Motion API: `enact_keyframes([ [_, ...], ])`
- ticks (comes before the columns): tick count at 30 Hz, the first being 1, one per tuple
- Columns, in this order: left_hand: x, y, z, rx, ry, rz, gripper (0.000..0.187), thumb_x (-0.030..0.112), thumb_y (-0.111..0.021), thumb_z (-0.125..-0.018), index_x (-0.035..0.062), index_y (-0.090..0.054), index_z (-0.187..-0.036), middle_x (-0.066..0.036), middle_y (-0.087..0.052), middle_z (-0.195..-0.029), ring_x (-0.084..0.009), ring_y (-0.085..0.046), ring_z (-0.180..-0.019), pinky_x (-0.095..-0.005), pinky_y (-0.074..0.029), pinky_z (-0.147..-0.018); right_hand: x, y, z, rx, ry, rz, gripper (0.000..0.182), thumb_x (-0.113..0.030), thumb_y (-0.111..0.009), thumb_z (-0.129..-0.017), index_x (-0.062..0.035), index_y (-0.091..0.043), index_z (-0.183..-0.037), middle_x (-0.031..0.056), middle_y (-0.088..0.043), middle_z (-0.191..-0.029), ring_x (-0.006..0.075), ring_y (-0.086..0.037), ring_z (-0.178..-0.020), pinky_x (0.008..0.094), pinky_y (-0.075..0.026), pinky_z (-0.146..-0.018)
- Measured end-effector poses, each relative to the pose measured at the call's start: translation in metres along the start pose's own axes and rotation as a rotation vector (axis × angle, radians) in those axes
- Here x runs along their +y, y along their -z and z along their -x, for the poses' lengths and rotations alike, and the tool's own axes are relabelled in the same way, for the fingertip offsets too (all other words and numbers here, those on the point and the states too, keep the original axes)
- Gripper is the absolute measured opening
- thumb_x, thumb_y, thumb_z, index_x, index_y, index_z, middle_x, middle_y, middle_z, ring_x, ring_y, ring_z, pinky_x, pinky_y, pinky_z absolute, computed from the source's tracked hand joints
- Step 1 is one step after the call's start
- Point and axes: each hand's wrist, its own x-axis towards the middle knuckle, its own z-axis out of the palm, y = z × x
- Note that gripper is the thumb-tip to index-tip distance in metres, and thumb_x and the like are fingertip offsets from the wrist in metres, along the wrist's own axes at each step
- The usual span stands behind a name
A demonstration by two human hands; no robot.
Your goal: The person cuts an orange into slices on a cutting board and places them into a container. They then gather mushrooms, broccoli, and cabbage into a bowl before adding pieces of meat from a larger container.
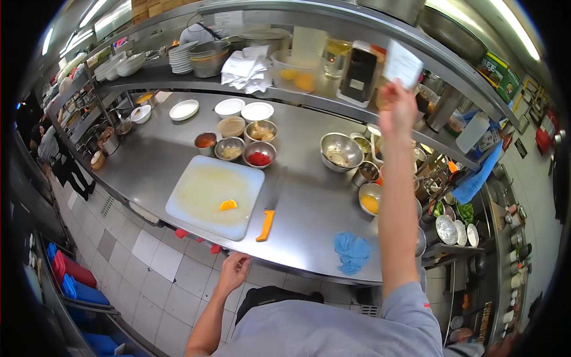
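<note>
My right hand (397, 107) is raised to the steel shelf and pinches a white paper slip (405, 64). Low at the counter's front edge, my left hand (235, 271) has its fingers curled in, and I see nothing in them. Near it on the counter lies a knife with an orange handle (266, 225), its blade pointing away from me. To its left is a white cutting board (202, 184) bearing an orange slice (228, 204). A crumpled pair of blue gloves (352, 253) rests at the front right.
Behind the board stand bowls of ingredients, one with chopped red pieces (259, 157). A steel bowl (341, 152) sits right of centre, near a bowl of egg yolk (370, 203). The shelf holds a phone (360, 72) and crumpled papers (247, 68). Another person (56, 149) stands far left.
</note>
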Motion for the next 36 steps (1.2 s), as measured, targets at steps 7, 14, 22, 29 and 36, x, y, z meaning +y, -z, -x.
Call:
enact_keyframes([
  [7, -0.041, 0.073, 0.015, 0.077, -0.048, -0.015, 0.01, 0.004, -0.066, -0.088, 0.0007, -0.067, -0.098, -0.011, -0.063, -0.086, -0.0198, -0.063, -0.069, -0.0302, -0.051, -0.06, 0.146, -0.182, 0.079, -0.149, -0.23, -0.021, 0.016, -0.008, -0.061, -0.098, 0.0, -0.05, -0.106, 0.0128, -0.064, -0.095, 0.0193, -0.068, -0.077, 0.0299, -0.061, -0.064],
  [14, -0.065, 0.121, 0.042, 0.13, 0.074, 0.021, 0.01, 0.004, -0.064, -0.09, -0.0011, -0.067, -0.099, -0.012, -0.063, -0.087, -0.0194, -0.062, -0.069, -0.0302, -0.051, -0.061, 0.227, -0.266, 0.048, 0.022, -0.221, 0.084, 0.019, -0.004, -0.059, -0.097, 0.006, -0.046, -0.107, 0.0181, -0.063, -0.092, 0.0235, -0.069, -0.069, 0.0322, -0.061, -0.053],
  [22, -0.075, 0.135, 0.052, 0.206, 0.119, 0.03, 0.009, 0.003, -0.066, -0.089, -0.0006, -0.069, -0.097, -0.011, -0.064, -0.086, -0.0182, -0.062, -0.068, -0.0289, -0.051, -0.06, 0.226, -0.3, 0.021, 0.068, -0.172, 0.124, 0.019, -0.004, -0.06, -0.096, 0.0079, -0.049, -0.105, 0.0185, -0.064, -0.092, 0.0222, -0.07, -0.067, 0.0312, -0.062, -0.053],
  [29, -0.081, 0.135, 0.046, 0.153, 0.131, 0.029, 0.009, 0.004, -0.066, -0.089, -0.001, -0.068, -0.097, -0.012, -0.066, -0.089, -0.0199, -0.065, -0.069, -0.0299, -0.052, -0.061, 0.22, -0.291, 0.016, 0.041, -0.168, 0.091, 0.028, -0.008, -0.062, -0.096, 0.0077, -0.044, -0.112, 0.0202, -0.062, -0.096, 0.0244, -0.07, -0.071, 0.0336, -0.062, -0.054],
  [36, -0.079, 0.131, 0.038, 0.098, 0.118, 0.031, 0.009, 0.003, -0.066, -0.09, -0.0009, -0.068, -0.097, -0.011, -0.066, -0.089, -0.0191, -0.064, -0.069, -0.0293, -0.052, -0.06, 0.21, -0.268, 0.027, -0.138, -0.309, 0.159, 0.027, -0.006, -0.059, -0.095, 0.0055, -0.044, -0.116, 0.0212, -0.06, -0.101, 0.0287, -0.069, -0.083, 0.0397, -0.063, -0.065],
])
